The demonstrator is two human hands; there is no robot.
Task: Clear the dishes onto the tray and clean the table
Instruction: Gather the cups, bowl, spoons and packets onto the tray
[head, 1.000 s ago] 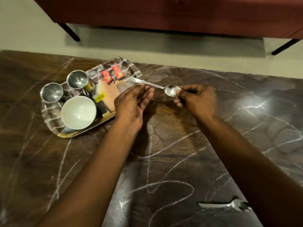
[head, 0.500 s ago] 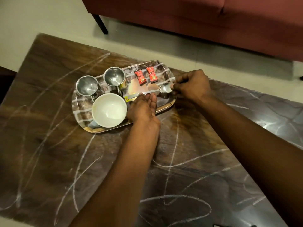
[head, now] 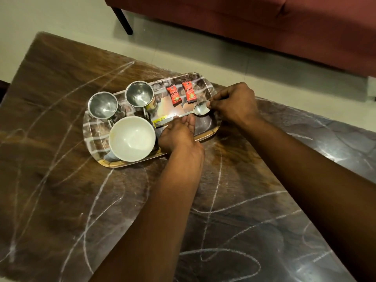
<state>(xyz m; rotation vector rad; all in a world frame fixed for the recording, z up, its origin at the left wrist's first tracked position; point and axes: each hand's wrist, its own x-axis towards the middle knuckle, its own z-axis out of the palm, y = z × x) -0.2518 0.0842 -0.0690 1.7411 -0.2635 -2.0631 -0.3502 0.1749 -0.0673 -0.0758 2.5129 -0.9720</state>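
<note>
While over tray [head: 205,123], spoon [head: 200,109] between fingers [head: 218,98].

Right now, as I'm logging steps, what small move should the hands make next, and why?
Probably set the spoon down and let go: it is over the tray, right hand pinching its head, left hand touching its handle.
</note>
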